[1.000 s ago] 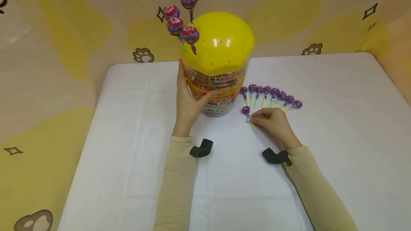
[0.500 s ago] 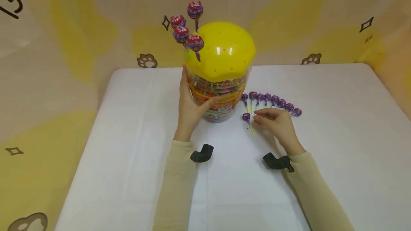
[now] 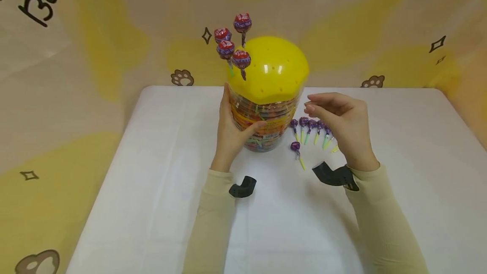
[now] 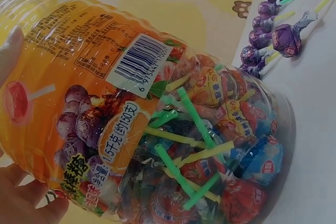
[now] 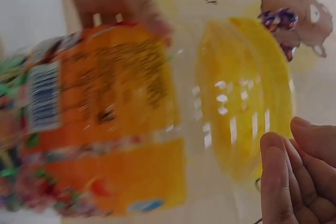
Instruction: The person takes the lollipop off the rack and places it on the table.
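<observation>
My left hand (image 3: 233,143) holds a clear plastic jar (image 3: 275,117) of wrapped lollipops from its left side, thumb across the front. The jar stands upright under a domed yellow lid (image 3: 279,73) with small holes. Several purple-and-red lollipops (image 3: 241,59) stick up from the lid's left side. To the right of the jar, my right hand (image 3: 348,128) is raised with fingers loosely bent and nothing seen between them. Below it, one purple lollipop (image 3: 295,146) lies apart from a fanned row of purple lollipops (image 3: 311,124), partly hidden by that hand.
A white-covered table (image 3: 175,138) bears everything. Behind it hangs a yellow-and-beige patterned cloth (image 3: 354,24). Black curved camera mounts (image 3: 243,187) sit at both wrists. The jar's barcode label (image 4: 140,62) shows in the left wrist view.
My right hand has let go of the single purple lollipop, which stays on the table, and has risen beside the jar. The left hand keeps its hold. The head view has tilted upward.
</observation>
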{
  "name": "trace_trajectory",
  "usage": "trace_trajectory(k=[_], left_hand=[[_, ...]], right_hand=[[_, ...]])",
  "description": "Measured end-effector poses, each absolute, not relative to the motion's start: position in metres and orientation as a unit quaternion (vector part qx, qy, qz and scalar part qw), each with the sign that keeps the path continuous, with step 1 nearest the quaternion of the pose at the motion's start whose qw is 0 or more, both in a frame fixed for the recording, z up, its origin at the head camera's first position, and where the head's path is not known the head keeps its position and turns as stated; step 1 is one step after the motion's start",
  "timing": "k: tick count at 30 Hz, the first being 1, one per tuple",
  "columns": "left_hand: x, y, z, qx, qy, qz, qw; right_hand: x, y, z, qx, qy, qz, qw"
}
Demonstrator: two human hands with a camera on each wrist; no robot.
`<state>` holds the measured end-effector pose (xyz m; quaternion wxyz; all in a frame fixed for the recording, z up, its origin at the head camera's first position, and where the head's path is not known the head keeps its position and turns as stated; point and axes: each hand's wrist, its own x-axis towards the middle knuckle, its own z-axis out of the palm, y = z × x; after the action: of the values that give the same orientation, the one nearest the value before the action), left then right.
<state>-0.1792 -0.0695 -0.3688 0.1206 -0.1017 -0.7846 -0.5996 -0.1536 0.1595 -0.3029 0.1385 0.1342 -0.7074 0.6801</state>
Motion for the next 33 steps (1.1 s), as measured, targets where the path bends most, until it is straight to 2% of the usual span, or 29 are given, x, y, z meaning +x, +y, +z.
trace_trajectory(k=[8,20,33], left_hand=[[-0.176,-0.069,-0.371,-0.099,-0.788,-0.596,0.116],[-0.176,-0.065,-0.373,-0.100,-0.789,-0.597,0.111],[-0.176,-0.069,-0.368,-0.094,-0.802,-0.578,0.118]], right_hand=[[-0.161,0.131,-0.267,0.150,-0.684,0.694,0.165],[-0.198,0.093,-0.235,0.155,-0.692,0.679,0.191],[-0.220,0.063,-0.212,0.183,-0.807,0.539,0.158]])
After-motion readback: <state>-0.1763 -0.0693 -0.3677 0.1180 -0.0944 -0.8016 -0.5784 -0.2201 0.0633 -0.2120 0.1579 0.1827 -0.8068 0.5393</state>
